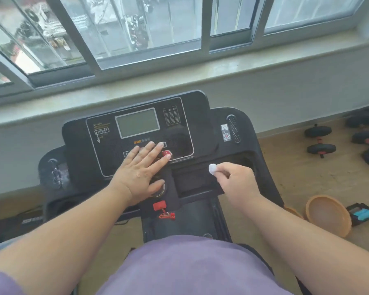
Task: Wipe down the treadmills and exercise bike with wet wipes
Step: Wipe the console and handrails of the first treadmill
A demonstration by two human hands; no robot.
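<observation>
Treadmill console (136, 133), wiping in progress.
We press our left hand (139, 173), fingers spread flat, on the console's near buttons; our right hand (234, 182) pinches a balled white wet wipe (212, 168) over the right tray (239, 167). The console's long axis runs left-right. An orange basin (330, 218) lies tilted on the floor at right.

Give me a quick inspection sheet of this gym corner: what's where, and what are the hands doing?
Surface: black treadmill console, grey screen blank.
Job's things: small balled white wipe, above the console's right tray.
Clutter: dumbbells, orange round basin on the wood floor at right.
Hands: left hand flat on the console buttons; right hand pinches the wipe.
Cables: red safety clip hanging on its cord below the console.
Surroundings: window sill, sliding windows beyond.
</observation>
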